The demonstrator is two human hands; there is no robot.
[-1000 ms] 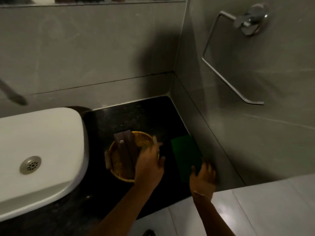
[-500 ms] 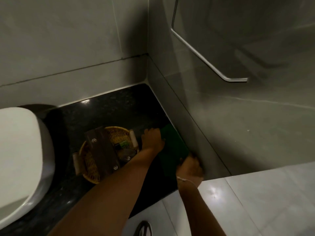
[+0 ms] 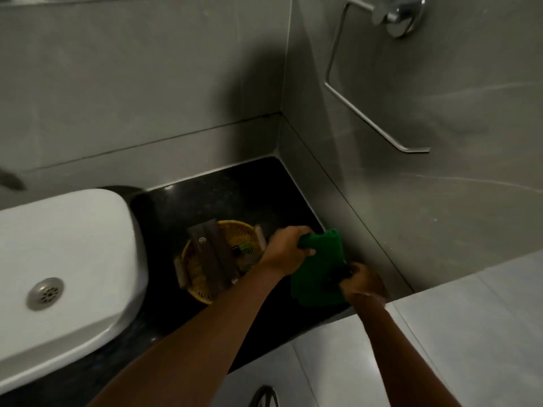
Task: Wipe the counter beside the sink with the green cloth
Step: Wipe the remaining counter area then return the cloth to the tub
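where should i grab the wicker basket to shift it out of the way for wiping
Take the wicker basket by its two small end handles, one at the near-left rim, one at the far-right rim, coming from above. Wooden slats lie across its top, so a level lift by the rim seems safest.

- The left hand, which a second before rested on the round yellow wicker basket, crossed to the flat green cloth and closed on its far end.
- The right hand, earlier open just short of the cloth, gripped its near right edge.
- The cloth, which had lain flat on the black stone surface, became bunched and lifted at its far end.
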